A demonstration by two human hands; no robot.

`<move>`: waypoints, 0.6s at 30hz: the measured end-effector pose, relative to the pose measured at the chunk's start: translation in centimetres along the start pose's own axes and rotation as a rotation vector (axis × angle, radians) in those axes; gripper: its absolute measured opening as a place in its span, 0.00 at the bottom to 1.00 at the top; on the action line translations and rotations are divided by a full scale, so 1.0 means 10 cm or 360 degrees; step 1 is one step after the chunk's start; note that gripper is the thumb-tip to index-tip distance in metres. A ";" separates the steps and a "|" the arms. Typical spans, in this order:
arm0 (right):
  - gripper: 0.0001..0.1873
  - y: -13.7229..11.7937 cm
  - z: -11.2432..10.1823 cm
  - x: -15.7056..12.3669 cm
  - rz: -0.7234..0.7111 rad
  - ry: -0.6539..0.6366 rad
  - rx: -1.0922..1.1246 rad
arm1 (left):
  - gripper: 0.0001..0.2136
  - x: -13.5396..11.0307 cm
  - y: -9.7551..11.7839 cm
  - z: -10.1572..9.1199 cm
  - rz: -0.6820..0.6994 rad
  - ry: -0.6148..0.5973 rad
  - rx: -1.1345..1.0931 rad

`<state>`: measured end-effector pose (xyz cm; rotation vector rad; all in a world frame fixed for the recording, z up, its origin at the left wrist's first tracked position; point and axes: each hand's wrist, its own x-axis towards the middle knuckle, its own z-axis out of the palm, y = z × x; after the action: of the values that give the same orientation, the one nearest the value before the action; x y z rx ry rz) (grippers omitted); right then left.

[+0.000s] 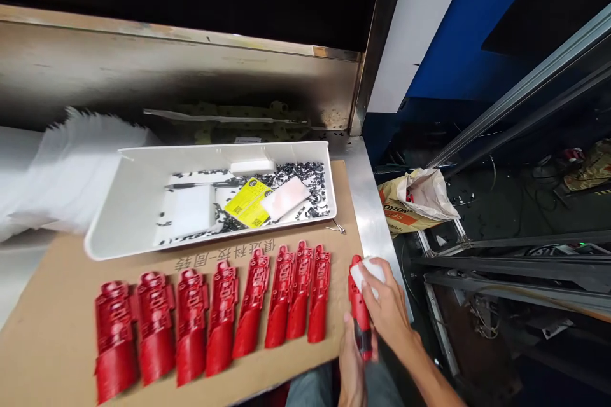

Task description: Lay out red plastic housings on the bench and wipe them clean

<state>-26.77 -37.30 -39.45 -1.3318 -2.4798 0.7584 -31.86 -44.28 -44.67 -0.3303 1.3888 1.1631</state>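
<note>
A row of several red plastic housing parts lies on a brown cardboard sheet. At the sheet's right edge my left hand grips the lower end of one more red part. My right hand is closed on its upper end, with a small white piece under the fingers. Behind the row stands a white tray holding small black clips, a yellow label and white packets.
A steel bench carries the cardboard; a steel wall and dark opening rise behind it. A stack of white sheets sits at the left. To the right, below the bench, are a paper sack, metal rails and floor clutter.
</note>
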 end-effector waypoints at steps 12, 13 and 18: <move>0.22 0.13 0.01 0.28 -0.0354 -0.0165 0.0134 | 0.27 -0.14 0.21 -0.09 -0.0179 -0.0051 -0.0686; 0.22 0.14 0.00 0.30 -0.0430 -0.0202 0.0130 | 0.27 -0.14 0.22 -0.10 -0.0181 -0.0072 -0.0698; 0.21 0.21 -0.05 0.50 -0.0543 -0.0247 0.0085 | 0.24 -0.16 0.27 -0.13 -0.0252 -0.0180 -0.0735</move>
<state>-27.88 -32.09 -40.32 -0.8256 -2.6839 0.8629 -34.40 -44.79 -42.40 -0.6778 0.9670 1.3409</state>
